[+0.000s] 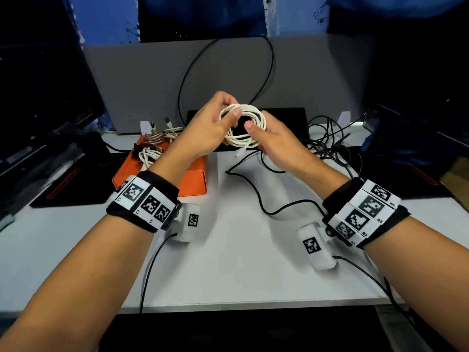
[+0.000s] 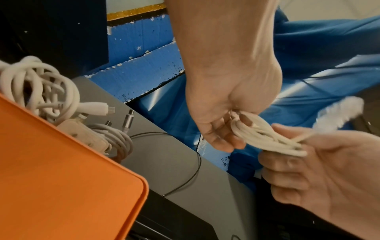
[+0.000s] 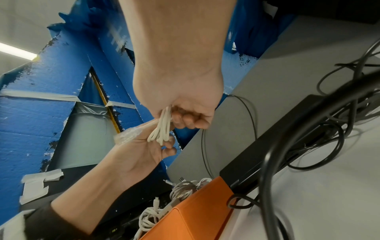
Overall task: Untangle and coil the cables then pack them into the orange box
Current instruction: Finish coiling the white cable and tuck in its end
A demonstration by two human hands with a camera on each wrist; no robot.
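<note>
A white cable coil (image 1: 247,128) is held up over the white table (image 1: 228,262) between both hands. My left hand (image 1: 232,109) pinches its upper left side with thumb on top. My right hand (image 1: 256,124) grips its right side, fingers curled behind the loops. A short loose end (image 1: 238,153) hangs below. In the left wrist view the coil (image 2: 267,139) spans from the left hand (image 2: 224,138) to the right hand (image 2: 287,162). The right wrist view shows the coil (image 3: 162,128) edge-on. The orange box (image 1: 195,181) sits to the left, with coiled cables (image 1: 152,148) inside.
A tangle of black cables (image 1: 330,141) lies at the back right, and one black cable (image 1: 256,191) snakes across the table's middle. A black flat device (image 1: 291,115) and a grey partition (image 1: 228,72) stand behind. Dark monitors flank both sides.
</note>
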